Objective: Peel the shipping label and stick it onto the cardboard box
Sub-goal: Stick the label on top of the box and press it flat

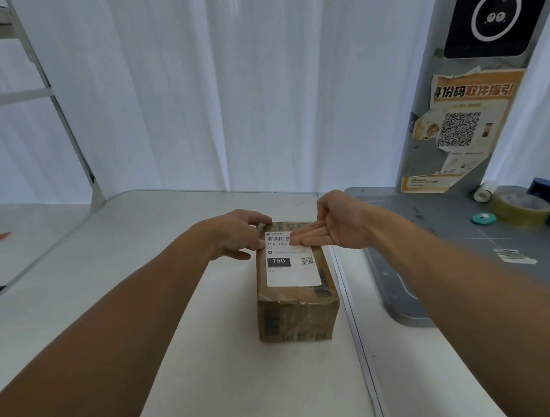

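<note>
The cardboard box (296,301) sits on the white desk (214,363) with the shipping label (290,267) lying flat on its top. The right hand (330,228) presses extended fingers on the label's far end; the left hand (236,235) cups the box's far left corner, fingers loosely curled.

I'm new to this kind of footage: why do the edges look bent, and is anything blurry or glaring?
Head view: the wide lens bows the table edges and stretches the forearms; the shipping label reads fairly sharp, the wall poster is softer; light is soft and even, with mild sheen on the cardboard box tape.
</note>
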